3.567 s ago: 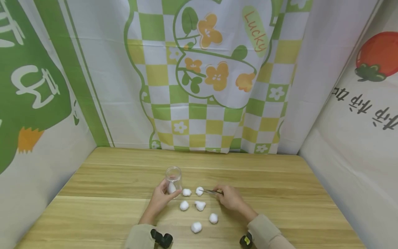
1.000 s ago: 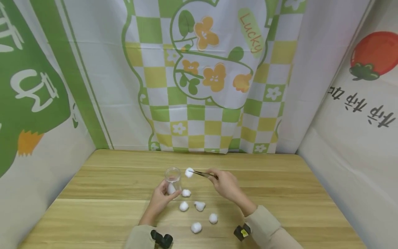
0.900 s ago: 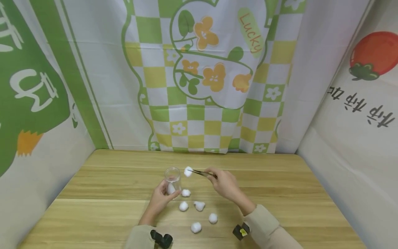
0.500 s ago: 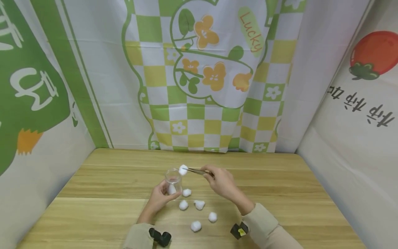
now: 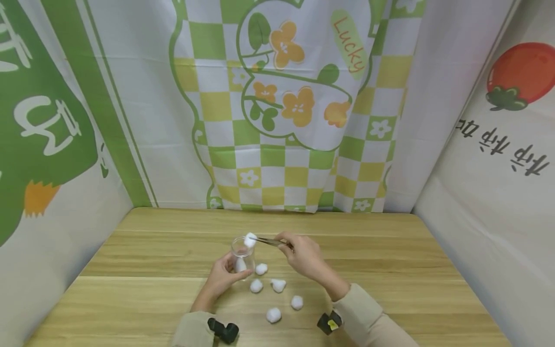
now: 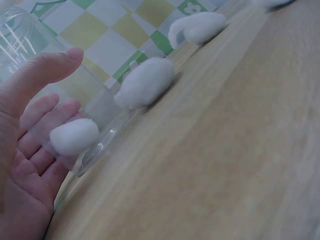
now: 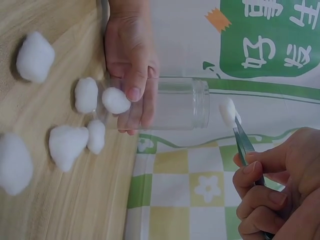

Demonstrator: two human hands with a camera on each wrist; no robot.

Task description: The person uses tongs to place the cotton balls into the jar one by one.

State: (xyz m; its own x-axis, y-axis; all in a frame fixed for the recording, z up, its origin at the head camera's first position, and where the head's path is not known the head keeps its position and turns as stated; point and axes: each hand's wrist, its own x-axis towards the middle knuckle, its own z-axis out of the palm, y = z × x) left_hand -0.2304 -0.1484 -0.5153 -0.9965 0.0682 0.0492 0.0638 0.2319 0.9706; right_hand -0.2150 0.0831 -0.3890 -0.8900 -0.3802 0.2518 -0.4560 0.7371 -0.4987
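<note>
My left hand grips a clear jar that stands upright on the table, its mouth uncovered. Inside, near the bottom, lies one cotton ball, plain in the left wrist view. My right hand holds metal tweezers between thumb and fingers. Their tips pinch another cotton ball, which hangs just above the jar's mouth, apart from the rim in the right wrist view. Close beside the jar's base sits a loose cotton ball.
More loose cotton balls, among them one cotton ball nearest me, lie on the wooden table between my forearms. A checked curtain hangs behind the table's far edge. Black wrist cameras sit at my cuffs.
My right hand has lifted a cotton ball off the table with the tweezers and carried it left, over the jar's mouth. My left hand stays around the jar, which has barely shifted.
</note>
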